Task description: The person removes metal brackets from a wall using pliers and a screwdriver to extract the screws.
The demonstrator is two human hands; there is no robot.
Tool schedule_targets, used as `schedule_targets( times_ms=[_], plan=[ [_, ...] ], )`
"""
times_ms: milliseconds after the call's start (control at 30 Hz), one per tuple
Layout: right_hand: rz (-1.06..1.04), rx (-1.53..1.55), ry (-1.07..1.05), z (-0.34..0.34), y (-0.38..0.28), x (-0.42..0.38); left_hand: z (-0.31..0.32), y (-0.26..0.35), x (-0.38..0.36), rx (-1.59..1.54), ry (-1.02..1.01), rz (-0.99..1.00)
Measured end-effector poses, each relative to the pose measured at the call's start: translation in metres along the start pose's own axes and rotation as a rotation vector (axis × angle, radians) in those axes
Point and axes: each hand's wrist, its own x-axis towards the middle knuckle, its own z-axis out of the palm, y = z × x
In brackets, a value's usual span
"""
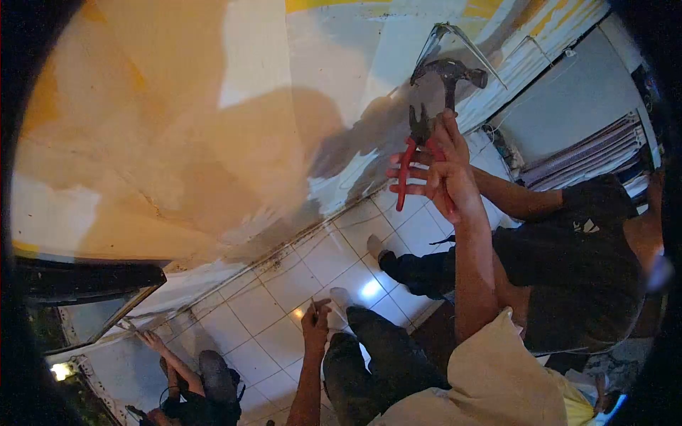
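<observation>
My right hand [451, 183] reaches up in front of the wall and grips red-handled pliers [406, 174]. The handles lie across its fingers, and the dark jaws point upward. Just above the pliers is a claw hammer [450, 69], its handle held by the hand [453, 131] of a co-worker in a black shirt. A thin bent metal strip [447, 30] sits behind the hammer head at the wall. Lower down, over the floor, my left hand [315, 330] is closed with the index finger partly out. Something small and dark shows at its fingertips, too small to name.
A stained, yellow-painted wall [213, 142] fills the upper left. White floor tiles [277, 323] run along its foot. Another person's arm [181, 366] reaches toward a dark-framed opening [85, 284] at lower left. Folded striped cloths [586, 153] lie at right.
</observation>
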Motion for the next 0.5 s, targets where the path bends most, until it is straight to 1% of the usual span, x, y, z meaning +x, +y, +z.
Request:
schedule_targets(
  times_ms=[67, 167, 233, 300, 333, 400, 433, 500],
  plan=[
    [-0.037, -0.101, 0.048, 0.002, 0.008, 0.003, -0.025, -0.056, -0.005, 0.024, 0.02, -0.023],
    [-0.027, -0.276, 0.162, 0.022, 0.058, -0.003, -0.056, -0.113, -0.029, 0.015, 0.109, -0.149],
    [0.102, -0.197, 0.135, 0.026, 0.102, -0.009, -0.073, -0.131, -0.053, 0.001, 0.19, -0.235],
    [0.245, -0.155, 0.08, 0.027, 0.151, -0.016, -0.094, -0.173, -0.072, -0.004, 0.259, -0.314],
    [0.299, -0.2, 0.072, 0.033, 0.175, -0.02, -0.105, -0.194, -0.079, -0.005, 0.295, -0.354],
    [0.38, -0.124, 0.038, 0.034, 0.224, -0.033, -0.121, -0.232, -0.096, 0.01, 0.323, -0.419],
    [0.427, -0.117, -0.004, 0.033, 0.247, -0.039, -0.125, -0.239, -0.103, 0.017, 0.338, -0.451],
    [0.508, -0.089, -0.064, 0.036, 0.283, -0.056, -0.126, -0.249, -0.12, 0.08, 0.322, -0.448]
  ],
)
